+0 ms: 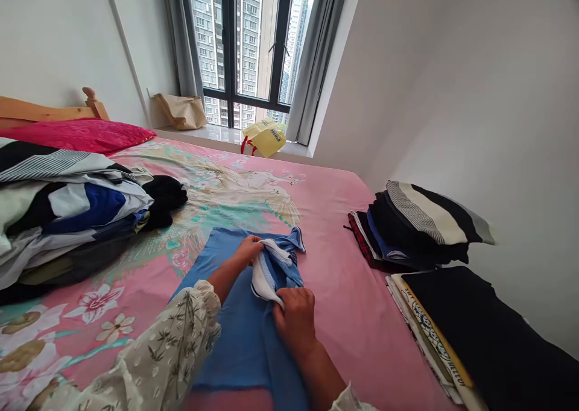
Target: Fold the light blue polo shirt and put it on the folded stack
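A blue shirt (239, 345) with a white collar (265, 281) lies spread on the bed in front of me, one side folded inward over its body. My left hand (248, 250) pinches the collar at its far left side. Lower and to the right, my right hand (295, 314) grips the collar's near right end, thumb and fingers closed on the cloth. Between both hands the collar stands slightly raised, and a small dark emblem shows beside it. The shirt's lower edge reaches toward the bottom of the view.
Loose clothes (90, 218) are heaped at the left on the pink floral bedsheet (335, 338). Two folded stacks stand at right: striped and dark clothes (407, 230) behind, a black-topped pile (479, 326) nearer. A red pillow (81, 135), paper bag (183, 111) and yellow bag (266, 137) lie farther back.
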`<state>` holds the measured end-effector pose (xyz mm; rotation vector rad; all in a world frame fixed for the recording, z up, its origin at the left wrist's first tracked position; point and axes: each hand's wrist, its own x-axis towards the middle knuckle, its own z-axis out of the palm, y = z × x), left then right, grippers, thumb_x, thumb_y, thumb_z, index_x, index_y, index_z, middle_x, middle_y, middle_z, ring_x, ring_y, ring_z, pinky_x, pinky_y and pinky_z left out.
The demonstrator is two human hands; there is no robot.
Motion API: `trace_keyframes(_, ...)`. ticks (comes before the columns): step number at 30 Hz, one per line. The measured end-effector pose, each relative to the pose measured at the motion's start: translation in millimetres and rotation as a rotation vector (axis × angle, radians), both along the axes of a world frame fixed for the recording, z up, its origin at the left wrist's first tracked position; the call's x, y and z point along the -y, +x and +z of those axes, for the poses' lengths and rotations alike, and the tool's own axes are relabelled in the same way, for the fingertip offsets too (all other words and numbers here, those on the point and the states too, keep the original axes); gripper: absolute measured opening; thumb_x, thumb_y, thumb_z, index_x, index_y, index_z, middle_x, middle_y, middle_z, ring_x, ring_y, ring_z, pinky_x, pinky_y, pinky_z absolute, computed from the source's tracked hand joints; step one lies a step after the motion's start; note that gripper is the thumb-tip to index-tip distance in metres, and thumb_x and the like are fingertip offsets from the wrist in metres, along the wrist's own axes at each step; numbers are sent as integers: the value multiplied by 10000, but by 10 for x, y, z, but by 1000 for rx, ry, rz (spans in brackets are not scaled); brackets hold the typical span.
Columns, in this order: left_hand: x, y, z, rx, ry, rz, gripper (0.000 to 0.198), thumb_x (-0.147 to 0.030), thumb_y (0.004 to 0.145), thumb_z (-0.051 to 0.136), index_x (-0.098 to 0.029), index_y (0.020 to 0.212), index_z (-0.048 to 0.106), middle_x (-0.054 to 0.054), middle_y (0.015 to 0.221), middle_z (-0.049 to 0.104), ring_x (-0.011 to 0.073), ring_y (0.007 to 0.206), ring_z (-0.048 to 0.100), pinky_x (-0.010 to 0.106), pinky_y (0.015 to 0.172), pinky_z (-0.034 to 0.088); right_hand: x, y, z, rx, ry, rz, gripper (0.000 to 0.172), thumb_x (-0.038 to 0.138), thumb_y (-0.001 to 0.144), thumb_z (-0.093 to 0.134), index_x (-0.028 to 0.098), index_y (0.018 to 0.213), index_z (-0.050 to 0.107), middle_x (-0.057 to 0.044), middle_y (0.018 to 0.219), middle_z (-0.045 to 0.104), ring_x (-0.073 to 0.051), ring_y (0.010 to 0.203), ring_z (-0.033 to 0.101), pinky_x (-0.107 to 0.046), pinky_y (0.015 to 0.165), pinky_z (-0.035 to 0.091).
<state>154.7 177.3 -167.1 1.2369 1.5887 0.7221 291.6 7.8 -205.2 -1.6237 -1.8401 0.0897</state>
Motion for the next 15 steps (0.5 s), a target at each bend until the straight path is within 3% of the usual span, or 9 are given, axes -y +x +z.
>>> trace_keyframes(4, 56, -6, 92, -46, -13, -74, 249, -350, 666, 686, -171, 741, 531, -6, 559, 517, 169, 565, 567, 263, 502, 472, 16, 53, 18, 11, -60, -26, 211, 120, 705, 556, 219, 885, 608, -30, 828, 618, -211, 836, 529, -362, 834, 274)
trace_keyframes(7, 97, 105, 154, -19, -31, -136, 226, -357, 724, 634, -167, 703, 514, -24, 507, 469, 141, 494, 528, 270, 492, 474, 28, 72, 75, 31, -129, -30, 169, 260, 744, 607, 216, 907, 599, -32, 813, 630, -211, 795, 548, -355, 792, 271)
trace_keyframes(10, 126, 341, 233, 44, -42, -194, 179, -325, 776, 578, -160, 742, 518, -28, 511, 483, 123, 472, 515, 276, 498, 485, 18, 107, 164, 48, -171, -55, 208, 381, 782, 594, 192, 869, 597, -45, 741, 633, -197, 704, 556, -341, 757, 278)
trace_keyframes(13, 160, 657, 345, 114, -34, -273, 189, -325, 793, 564, -139, 821, 555, -7, 551, 536, 139, 506, 551, 296, 518, 503, 14, 241, 227, -4, -212, -105, 107, 258, 803, 511, 187, 765, 582, -43, 671, 616, -178, 632, 546, -306, 679, 289)
trace_keyframes(15, 199, 881, 427, 183, -4, -355, 256, -353, 800, 567, -133, 930, 584, 25, 653, 606, 152, 581, 596, 306, 565, 520, 29, 410, 196, -161, -234, -166, 150, 228, 813, 443, 200, 792, 589, -34, 681, 620, -177, 627, 549, -285, 628, 304)
